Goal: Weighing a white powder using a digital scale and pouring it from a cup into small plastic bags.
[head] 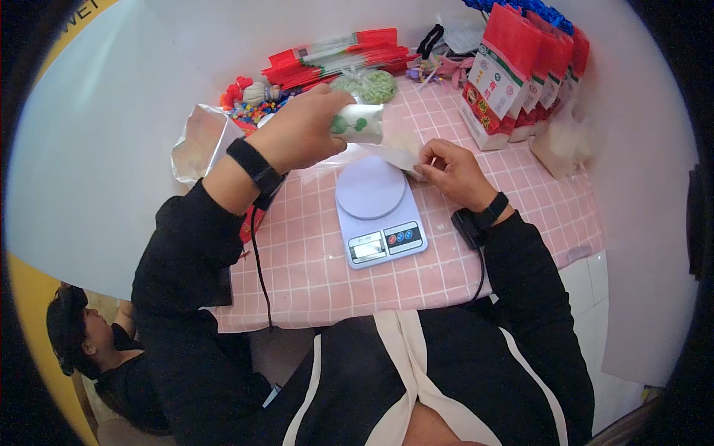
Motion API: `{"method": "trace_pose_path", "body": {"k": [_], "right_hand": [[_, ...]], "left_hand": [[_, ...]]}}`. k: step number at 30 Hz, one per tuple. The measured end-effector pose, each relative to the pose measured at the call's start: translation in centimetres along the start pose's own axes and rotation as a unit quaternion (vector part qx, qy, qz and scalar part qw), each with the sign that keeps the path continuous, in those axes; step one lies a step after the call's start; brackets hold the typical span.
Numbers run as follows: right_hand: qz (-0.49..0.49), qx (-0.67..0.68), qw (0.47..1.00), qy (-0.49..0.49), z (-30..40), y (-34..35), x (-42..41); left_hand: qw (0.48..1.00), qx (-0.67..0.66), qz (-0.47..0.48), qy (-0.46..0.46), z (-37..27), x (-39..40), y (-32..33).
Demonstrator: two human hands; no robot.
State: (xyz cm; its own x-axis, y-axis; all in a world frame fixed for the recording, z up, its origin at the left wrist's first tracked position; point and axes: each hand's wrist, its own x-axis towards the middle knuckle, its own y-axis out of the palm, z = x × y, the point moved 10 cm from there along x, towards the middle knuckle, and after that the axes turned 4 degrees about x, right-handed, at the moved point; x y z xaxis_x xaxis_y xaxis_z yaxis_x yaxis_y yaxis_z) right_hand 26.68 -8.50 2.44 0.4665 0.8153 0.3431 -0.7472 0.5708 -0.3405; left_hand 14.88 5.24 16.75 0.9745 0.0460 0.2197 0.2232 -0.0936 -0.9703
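Observation:
My left hand (309, 125) holds a white paper cup with green leaf print (358, 124), tipped on its side with its mouth to the right. My right hand (452, 170) pinches the edge of a translucent plastic bag (399, 148) just right of the cup. What is inside the cup and bag cannot be made out clearly. Below both hands a white digital kitchen scale (371, 189) lies on the table, its round platform bare. Both wrists wear black straps; a small black device with a cable sits by the right one.
A pink checked tablecloth (301, 279) covers the table. Filled red-and-white packages (493, 83) stand at the back right beside a tied clear bag (563, 142). Flat red packaging (334, 58), yarn and beads lie behind. An open silvery bag (201, 142) stands left. Another person (100, 345) is at the lower left.

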Motion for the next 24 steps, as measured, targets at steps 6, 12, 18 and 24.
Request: {"method": "trace_pose_path", "body": {"k": [6, 12, 18, 24], "right_hand": [[0.001, 0.005, 1.000, -0.001, 0.0, 0.1, 0.0], [0.001, -0.004, 1.000, 0.005, 0.2, 0.1, 0.0], [-0.007, -0.029, 0.999, 0.020, 0.2, -0.2, -0.1], [0.006, 0.010, 0.999, 0.035, -0.3, 0.5, 0.1]], "left_hand": [[0.995, 0.071, 0.066, 0.022, -1.9, 1.0, 0.8], [0.995, 0.081, 0.051, 0.026, -2.1, 0.8, 0.7], [0.988, -0.148, 0.036, -0.037, 1.3, -1.2, -0.4], [0.801, -0.558, -0.172, -0.137, 13.1, -7.5, -9.0]]}}
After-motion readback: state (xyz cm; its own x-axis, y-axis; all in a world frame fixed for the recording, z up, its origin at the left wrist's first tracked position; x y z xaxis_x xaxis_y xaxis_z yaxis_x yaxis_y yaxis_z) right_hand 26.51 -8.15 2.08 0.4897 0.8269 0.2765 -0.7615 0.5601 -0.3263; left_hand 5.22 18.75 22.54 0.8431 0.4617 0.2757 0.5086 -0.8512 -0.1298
